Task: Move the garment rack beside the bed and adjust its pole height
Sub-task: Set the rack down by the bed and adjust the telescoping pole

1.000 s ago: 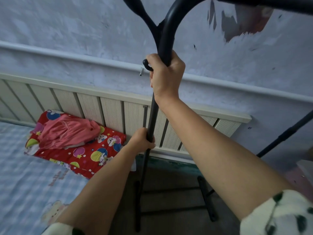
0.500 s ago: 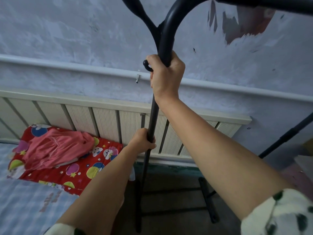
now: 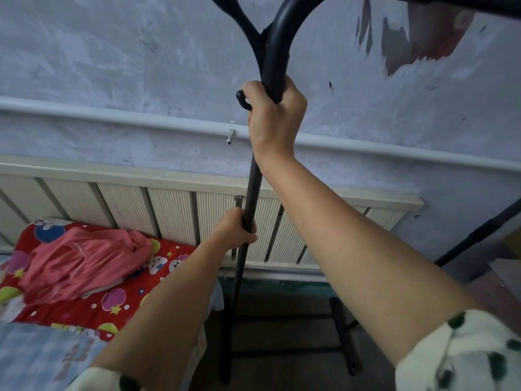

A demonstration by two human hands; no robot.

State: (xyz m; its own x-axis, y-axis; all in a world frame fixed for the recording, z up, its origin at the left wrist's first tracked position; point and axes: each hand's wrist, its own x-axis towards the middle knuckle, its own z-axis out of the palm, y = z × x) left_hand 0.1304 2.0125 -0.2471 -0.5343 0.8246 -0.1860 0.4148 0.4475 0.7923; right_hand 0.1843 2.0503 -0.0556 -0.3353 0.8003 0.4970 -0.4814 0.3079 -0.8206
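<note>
So not much had shifted over the last second: the bed [image 3: 31, 354] and the red cushion [image 3: 135, 300] slid a bit further off to the left of the lower hand and then drifted back, while both grips stayed put on the rack [image 3: 255, 176]. My guess is the rack was already parked beside the bed and the height adjustment was the bit in progress. The right hand [image 3: 275, 117] was up high, fully closed around the thick upper tube just below its fork, next to a small black knob [image 3: 243, 99]. The left hand [image 3: 236, 231] was lower down, wrapped tight round the thin pole. Both forearms reached forward, right above left. The rack's base sat on the floor below the hands, in front of the radiator [image 3: 174, 215].
</note>
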